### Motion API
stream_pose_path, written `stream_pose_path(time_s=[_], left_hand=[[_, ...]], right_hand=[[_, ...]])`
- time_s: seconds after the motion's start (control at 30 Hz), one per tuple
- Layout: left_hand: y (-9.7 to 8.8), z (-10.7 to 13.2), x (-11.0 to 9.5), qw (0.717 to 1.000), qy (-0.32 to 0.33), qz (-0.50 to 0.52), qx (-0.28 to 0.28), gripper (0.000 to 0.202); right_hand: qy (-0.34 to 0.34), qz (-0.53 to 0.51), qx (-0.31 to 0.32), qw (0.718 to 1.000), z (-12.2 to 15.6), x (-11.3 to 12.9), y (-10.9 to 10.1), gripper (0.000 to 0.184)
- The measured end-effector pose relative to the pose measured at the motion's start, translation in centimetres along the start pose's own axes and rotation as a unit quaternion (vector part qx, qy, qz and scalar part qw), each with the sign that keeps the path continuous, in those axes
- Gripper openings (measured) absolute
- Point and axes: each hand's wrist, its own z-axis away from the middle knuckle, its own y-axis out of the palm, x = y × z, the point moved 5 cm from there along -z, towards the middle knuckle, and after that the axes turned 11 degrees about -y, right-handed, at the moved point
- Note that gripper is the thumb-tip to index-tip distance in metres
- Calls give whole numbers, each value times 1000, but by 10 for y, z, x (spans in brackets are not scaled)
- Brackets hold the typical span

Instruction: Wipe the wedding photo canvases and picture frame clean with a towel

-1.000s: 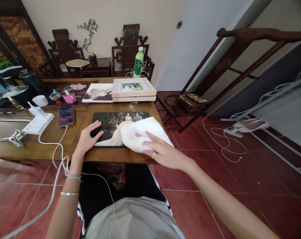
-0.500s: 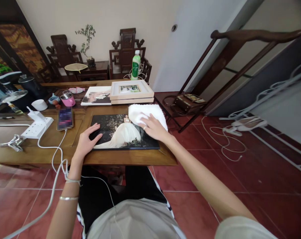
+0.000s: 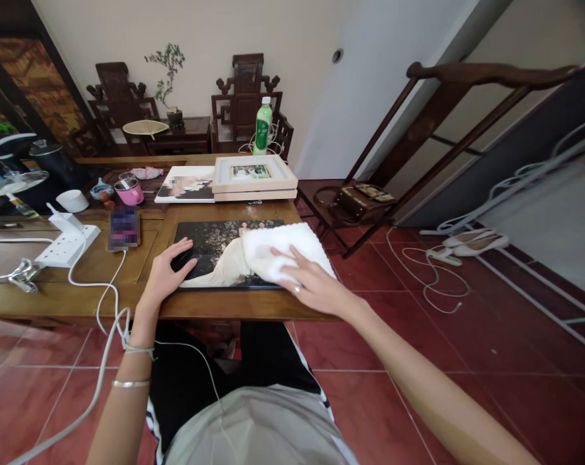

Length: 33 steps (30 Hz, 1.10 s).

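A dark photo panel (image 3: 208, 240) showing a figure in a long pale dress lies flat near the table's front edge. My left hand (image 3: 164, 274) rests on its left edge, thumb and fingers apart, holding nothing. Under my right hand (image 3: 319, 287) is a fluffy white cloth (image 3: 309, 242), its folds pressed against the panel by my fingers. The cloth covers the panel's right part and reaches past its right side. A ring shows on my right hand.
Behind the panel lie stacked light wooden frames (image 3: 256, 192) and a white-edged photo print (image 3: 186, 184). A green bottle (image 3: 262, 129) stands behind them. To the left are a phone (image 3: 123, 227), a power strip (image 3: 70, 245), a pink cup (image 3: 129, 192) and trailing white cables.
My right hand has drawn the white cloth toward me over the right part of the panel. My left hand stays on the left edge.
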Motion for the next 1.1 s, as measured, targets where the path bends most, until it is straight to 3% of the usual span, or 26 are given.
stream_pose_path(time_s=[0.2,0.3,0.4,0.67,0.8,0.9,1.1], left_hand=[[0,0,1,1000,-7,10,2,42],[0,1,1,1000,-9,15,4,41],[0,1,2,1000,-16,19,2,40],[0,1,0,1000,-14,13,-5,40],[0,1,-1,1000,-6,7,2,40],[0,1,-1,1000,-5,1,7,41],[0,1,1,1000,0,-7,11,41]], right_hand=[[102,40,-21,994,-58,-87,4,29],[101,61,-42,992,-67,-98,7,29],[58,89,-39,994,-56,-76,12,26],[-62,39,-8,997,20,40,10,21],[-134,-14,26,991,23,59,9,19],[-116,-13,17,993,4,39,8,20],[-26,28,15,999,-59,-41,12,25]])
